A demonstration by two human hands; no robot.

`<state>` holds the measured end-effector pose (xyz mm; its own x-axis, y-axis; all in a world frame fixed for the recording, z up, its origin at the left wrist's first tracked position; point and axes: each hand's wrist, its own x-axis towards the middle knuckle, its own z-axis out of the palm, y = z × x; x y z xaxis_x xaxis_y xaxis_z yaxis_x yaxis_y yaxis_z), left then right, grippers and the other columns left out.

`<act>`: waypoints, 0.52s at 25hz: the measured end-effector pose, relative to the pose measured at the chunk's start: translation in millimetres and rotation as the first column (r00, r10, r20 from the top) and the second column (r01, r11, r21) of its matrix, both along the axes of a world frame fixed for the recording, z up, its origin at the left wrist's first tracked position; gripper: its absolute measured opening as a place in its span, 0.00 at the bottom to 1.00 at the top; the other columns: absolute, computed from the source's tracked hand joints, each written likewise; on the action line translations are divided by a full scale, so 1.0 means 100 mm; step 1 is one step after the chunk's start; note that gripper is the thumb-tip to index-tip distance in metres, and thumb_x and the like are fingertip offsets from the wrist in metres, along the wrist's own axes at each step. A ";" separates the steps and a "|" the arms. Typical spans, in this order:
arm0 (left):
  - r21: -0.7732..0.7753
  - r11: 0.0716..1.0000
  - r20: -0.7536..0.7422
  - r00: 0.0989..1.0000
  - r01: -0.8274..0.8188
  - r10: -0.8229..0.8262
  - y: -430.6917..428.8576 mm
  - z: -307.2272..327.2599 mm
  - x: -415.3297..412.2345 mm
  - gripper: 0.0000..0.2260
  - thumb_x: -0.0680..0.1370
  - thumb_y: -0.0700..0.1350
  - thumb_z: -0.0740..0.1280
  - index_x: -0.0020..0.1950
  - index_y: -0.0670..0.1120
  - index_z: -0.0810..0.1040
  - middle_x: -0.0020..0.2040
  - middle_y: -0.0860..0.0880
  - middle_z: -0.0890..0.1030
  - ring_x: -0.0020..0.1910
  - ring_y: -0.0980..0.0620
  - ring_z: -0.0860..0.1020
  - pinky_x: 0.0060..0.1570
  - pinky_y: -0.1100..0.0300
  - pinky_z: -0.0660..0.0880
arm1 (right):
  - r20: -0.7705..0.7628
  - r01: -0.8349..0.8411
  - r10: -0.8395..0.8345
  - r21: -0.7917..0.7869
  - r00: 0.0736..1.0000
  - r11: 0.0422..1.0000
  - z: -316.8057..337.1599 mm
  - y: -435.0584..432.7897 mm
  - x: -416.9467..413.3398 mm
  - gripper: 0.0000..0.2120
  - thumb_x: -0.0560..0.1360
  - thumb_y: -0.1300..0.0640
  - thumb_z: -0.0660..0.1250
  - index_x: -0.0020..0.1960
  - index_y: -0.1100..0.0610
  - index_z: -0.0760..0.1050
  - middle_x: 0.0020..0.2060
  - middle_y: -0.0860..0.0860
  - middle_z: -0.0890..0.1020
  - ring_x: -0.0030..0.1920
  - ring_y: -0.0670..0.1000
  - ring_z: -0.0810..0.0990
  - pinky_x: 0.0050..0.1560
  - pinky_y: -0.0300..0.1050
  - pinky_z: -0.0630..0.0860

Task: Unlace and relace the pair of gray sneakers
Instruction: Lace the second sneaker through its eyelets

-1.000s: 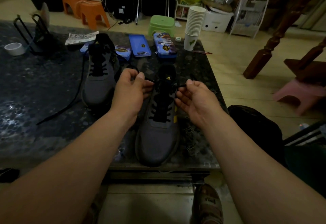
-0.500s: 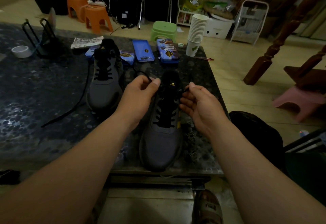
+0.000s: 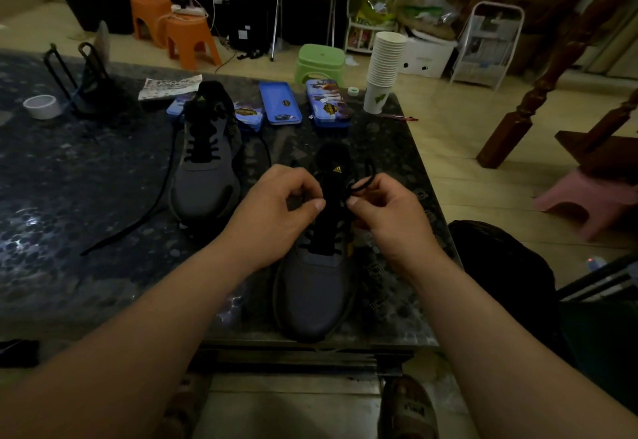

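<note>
Two gray sneakers with black laces stand on a dark speckled table (image 3: 86, 179). The near sneaker (image 3: 316, 286) points its toe at me at the table's front edge. My left hand (image 3: 276, 210) and my right hand (image 3: 386, 210) meet over its tongue, each pinching a part of its black lace (image 3: 362, 184), which forms a loop above my right thumb. The far sneaker (image 3: 207, 169) stands to the left, with one lace end (image 3: 152, 207) trailing loose across the table.
Blue tins (image 3: 279, 103) lie behind the sneakers, beside a stack of paper cups (image 3: 385, 69) at the table's far right corner. A tape roll (image 3: 40, 106) and a black stand (image 3: 86, 83) are far left. Stools stand on the floor beyond. A black bag (image 3: 500, 266) sits right of the table.
Both hands came together over the near sneaker's tongue, and the lace now forms a loop by my right hand. The camera tilted slightly, shifting the scene down.
</note>
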<state>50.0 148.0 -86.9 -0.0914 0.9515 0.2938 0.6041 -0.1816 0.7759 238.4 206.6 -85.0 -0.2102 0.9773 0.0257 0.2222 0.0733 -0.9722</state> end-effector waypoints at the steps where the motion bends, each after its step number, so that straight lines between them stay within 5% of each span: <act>1: -0.001 1.000 0.012 1.000 0.004 -0.004 0.00 0.01 -0.01 0.04 0.79 0.46 0.73 0.49 0.55 0.80 0.51 0.52 0.77 0.52 0.56 0.78 0.55 0.61 0.75 | 0.044 0.009 -0.012 0.055 0.999 0.998 -0.01 0.00 0.01 0.05 0.77 0.63 0.73 0.49 0.54 0.81 0.43 0.52 0.85 0.45 0.51 0.84 0.53 0.50 0.82; 4: -0.044 0.995 0.144 0.984 -0.095 0.100 0.04 0.03 -0.02 0.02 0.83 0.43 0.67 0.52 0.51 0.79 0.48 0.53 0.81 0.46 0.61 0.78 0.47 0.68 0.74 | 0.211 0.013 -0.069 0.254 0.975 0.967 -0.01 -0.01 0.02 0.03 0.78 0.58 0.73 0.46 0.54 0.80 0.40 0.48 0.84 0.43 0.49 0.82 0.48 0.48 0.80; 7: -0.059 0.983 0.104 0.978 -0.176 0.181 0.10 0.01 0.00 0.01 0.82 0.45 0.70 0.52 0.51 0.80 0.46 0.57 0.82 0.45 0.64 0.80 0.47 0.69 0.76 | 0.402 -0.063 -0.119 0.411 0.908 0.909 -0.02 0.02 0.02 0.06 0.79 0.54 0.70 0.45 0.54 0.77 0.40 0.47 0.80 0.41 0.47 0.78 0.44 0.51 0.77; 13: 0.073 0.987 -0.051 0.988 -0.141 0.145 0.12 -0.01 0.03 0.03 0.81 0.47 0.70 0.49 0.55 0.78 0.45 0.56 0.80 0.45 0.57 0.79 0.47 0.53 0.79 | 0.367 -0.013 -0.122 0.346 0.922 0.938 -0.02 -0.01 0.00 0.06 0.83 0.52 0.63 0.49 0.52 0.74 0.41 0.45 0.79 0.41 0.44 0.76 0.41 0.45 0.71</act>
<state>53.3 159.8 -87.6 -0.2070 0.9071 0.3666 0.6695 -0.1419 0.7291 238.4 205.2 -87.3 -0.2168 0.9342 0.2835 0.5800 0.3568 -0.7323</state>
